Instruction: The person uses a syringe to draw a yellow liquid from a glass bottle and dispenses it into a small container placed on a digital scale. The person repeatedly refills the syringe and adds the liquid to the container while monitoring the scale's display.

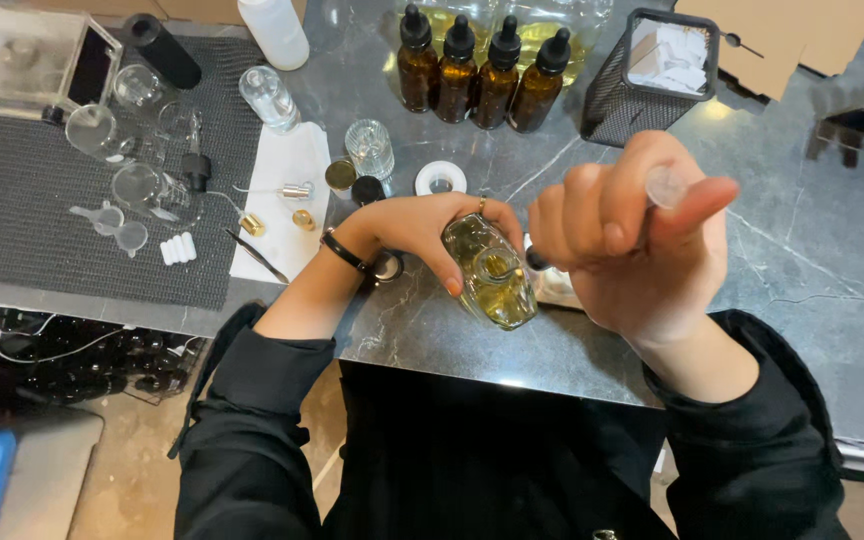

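Note:
My left hand grips a small clear glass bottle of yellowish liquid, tilted with its open neck toward me, above the dark marble counter. My right hand is raised close to the camera, fingers curled around a thin dropper whose clear bulb sits under the thumb and whose dark tip points at the bottle. A black band is on my left wrist.
Several amber dropper bottles stand at the back, beside a black mesh basket. A dark mat at left holds glass beakers and small funnels. A white cloth carries gold caps, tweezers and a spray pump.

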